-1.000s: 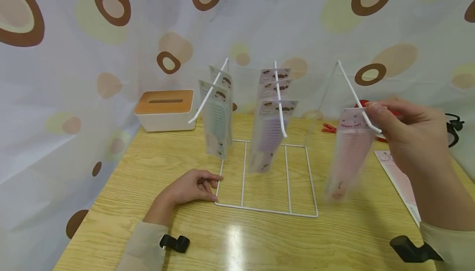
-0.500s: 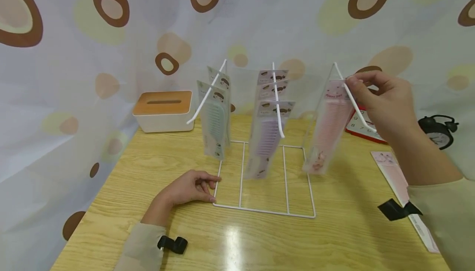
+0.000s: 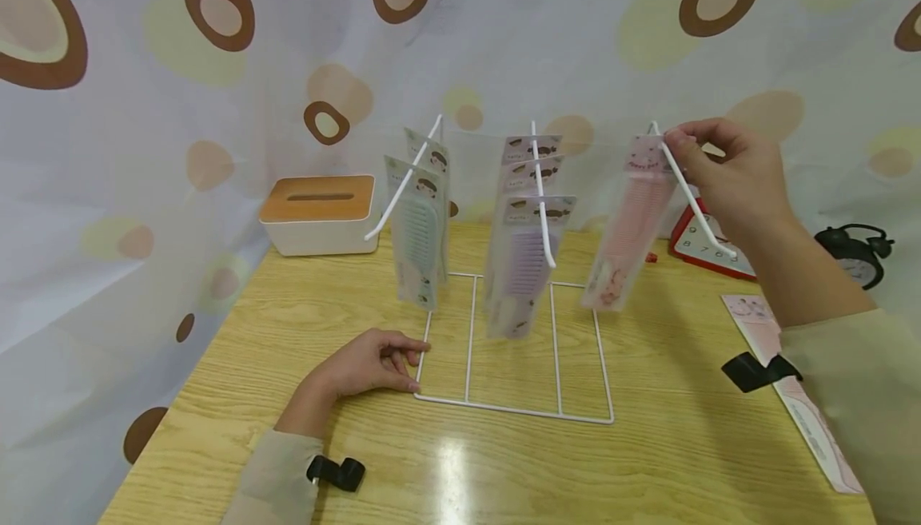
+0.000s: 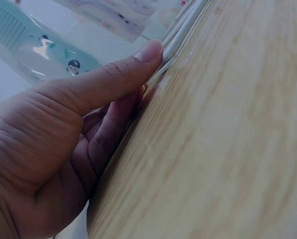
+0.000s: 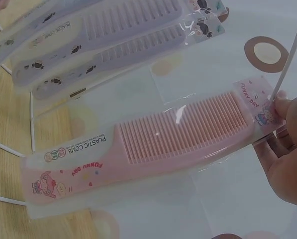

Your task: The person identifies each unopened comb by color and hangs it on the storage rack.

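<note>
My right hand [image 3: 734, 169] pinches the top card of a packaged pink comb [image 5: 183, 134] at the right prong of a white wire display rack [image 3: 514, 408]. The comb hangs from that prong, near its back end. On the middle prong hang several packaged purple combs [image 3: 528, 257], and on the left one packaged green combs [image 3: 417, 229]. My left hand [image 3: 367, 361] holds the left side of the rack's base near the front corner. In the left wrist view its thumb [image 4: 149, 51] lies on the wire; the other fingertips are partly hidden.
Another packaged pink comb [image 3: 787, 381] lies on the table at the right, partly under the right sleeve. Behind it stand a black alarm clock [image 3: 856, 257] and a red-framed calendar or clock face [image 3: 708, 245]. A tissue box [image 3: 320, 217] stands at the back left.
My right hand has slid the pink comb back along the right prong, away from its front tip and up. The left hand has stayed at the rack's base.
</note>
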The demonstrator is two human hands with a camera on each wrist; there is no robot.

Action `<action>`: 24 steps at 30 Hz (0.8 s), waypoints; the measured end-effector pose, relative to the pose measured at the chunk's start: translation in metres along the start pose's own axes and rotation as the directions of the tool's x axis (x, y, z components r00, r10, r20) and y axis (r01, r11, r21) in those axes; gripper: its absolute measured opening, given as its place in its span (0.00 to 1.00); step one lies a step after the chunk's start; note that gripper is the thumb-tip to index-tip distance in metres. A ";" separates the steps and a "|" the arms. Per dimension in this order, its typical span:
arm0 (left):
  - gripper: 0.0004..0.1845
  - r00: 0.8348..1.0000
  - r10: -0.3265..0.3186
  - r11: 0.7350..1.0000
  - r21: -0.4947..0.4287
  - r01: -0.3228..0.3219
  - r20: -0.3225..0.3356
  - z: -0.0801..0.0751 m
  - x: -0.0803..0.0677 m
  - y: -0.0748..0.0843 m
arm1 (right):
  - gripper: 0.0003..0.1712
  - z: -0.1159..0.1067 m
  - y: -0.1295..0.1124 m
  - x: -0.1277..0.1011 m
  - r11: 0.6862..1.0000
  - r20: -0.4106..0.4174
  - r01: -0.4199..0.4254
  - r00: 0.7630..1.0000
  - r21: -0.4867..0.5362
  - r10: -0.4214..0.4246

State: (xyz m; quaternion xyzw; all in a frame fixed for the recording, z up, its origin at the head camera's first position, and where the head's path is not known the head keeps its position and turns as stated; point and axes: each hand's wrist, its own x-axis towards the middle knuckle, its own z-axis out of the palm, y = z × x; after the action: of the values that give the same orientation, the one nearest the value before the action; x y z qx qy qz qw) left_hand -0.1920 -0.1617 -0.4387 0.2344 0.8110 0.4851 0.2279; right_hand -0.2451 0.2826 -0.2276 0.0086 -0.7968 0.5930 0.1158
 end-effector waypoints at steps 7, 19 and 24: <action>0.31 1.000 -0.003 1.000 0.003 0.003 0.011 0.000 0.000 0.000 | 0.20 -0.001 0.000 0.003 1.000 0.030 -0.004 1.000 0.020 0.003; 0.31 1.000 -0.004 1.000 0.006 0.004 0.013 0.001 0.002 -0.001 | 0.15 -0.016 0.010 0.006 0.994 0.117 0.099 0.988 0.056 -0.105; 0.31 1.000 -0.009 1.000 -0.001 0.009 0.014 0.001 0.000 0.000 | 0.18 -0.033 0.023 0.006 0.987 0.189 0.137 0.970 0.078 -0.150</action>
State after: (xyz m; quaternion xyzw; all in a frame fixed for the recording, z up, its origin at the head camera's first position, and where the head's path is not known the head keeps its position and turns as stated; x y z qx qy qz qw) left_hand -0.1918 -0.1613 -0.4392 0.2341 0.8102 0.4829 0.2358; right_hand -0.2486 0.3217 -0.2391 0.1279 -0.7820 0.6048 0.0798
